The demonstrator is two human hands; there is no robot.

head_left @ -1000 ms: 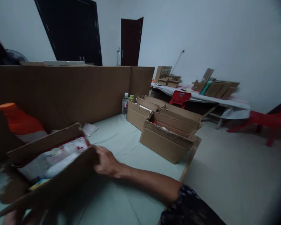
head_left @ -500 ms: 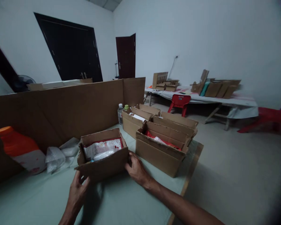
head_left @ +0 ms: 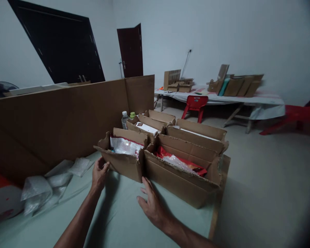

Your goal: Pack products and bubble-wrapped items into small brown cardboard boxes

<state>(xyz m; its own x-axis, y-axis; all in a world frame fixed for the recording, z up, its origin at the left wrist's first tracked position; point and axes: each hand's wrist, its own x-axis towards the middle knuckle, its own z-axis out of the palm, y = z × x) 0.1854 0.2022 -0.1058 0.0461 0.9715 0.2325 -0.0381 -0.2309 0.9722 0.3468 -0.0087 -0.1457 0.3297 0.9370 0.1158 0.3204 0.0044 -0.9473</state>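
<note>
A small open cardboard box (head_left: 123, 164) with white plastic packets inside stands on the pale green tabletop (head_left: 123, 224), pushed up against a larger open box (head_left: 179, 182) holding red and clear packets. My left hand (head_left: 100, 174) touches the small box's left front corner, thumb against the cardboard and fingers loosely curled. My right hand (head_left: 152, 203) lies open and flat on the table just in front of where the two boxes meet, fingers stretched toward them.
Two more open boxes (head_left: 155, 124) stand behind, with a water bottle (head_left: 124, 119) beside them. A tall cardboard partition (head_left: 53, 117) runs along the left. Crumpled plastic bags (head_left: 45, 186) and an orange-and-white jug (head_left: 1, 198) lie at left. The table edge (head_left: 218, 206) drops off at right.
The small box has been slid away from me and to the right until it sits against the larger box. My right hand has come off it and opened flat.
</note>
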